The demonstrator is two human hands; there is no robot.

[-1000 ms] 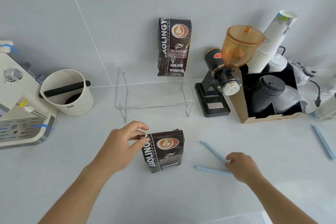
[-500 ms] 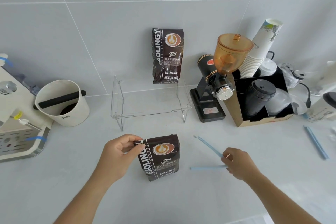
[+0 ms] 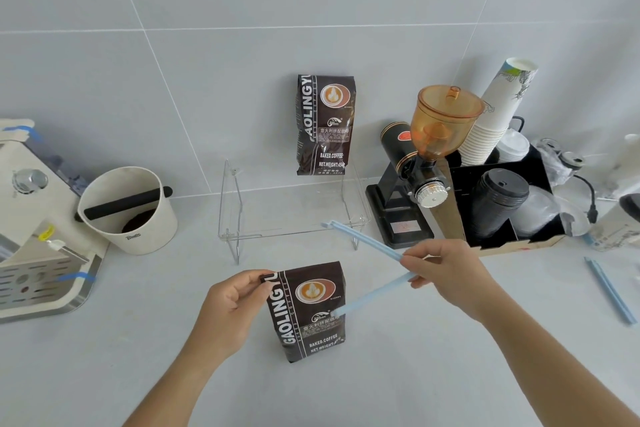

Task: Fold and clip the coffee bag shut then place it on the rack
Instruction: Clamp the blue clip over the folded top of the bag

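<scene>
Both bare forearms reach in from the lower edge. The left hand (image 3: 231, 309) is raised upright, its thumb and fingertips closed in a pinching grip at the upper left corner of the coffee bag (image 3: 311, 310). The right hand (image 3: 446, 271) is lifted clear of the desk, fingers curled shut around the blue clip (image 3: 367, 243).

Espresso machine (image 3: 31, 218) cut off at left edge; motion-blurred clip (image 3: 372, 295).

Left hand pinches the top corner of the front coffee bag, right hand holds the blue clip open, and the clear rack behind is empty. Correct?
Not quite: in the head view the rack already carries a second coffee bag. The left hand on the front coffee bag and right hand holding the open blue clip are right.
</scene>
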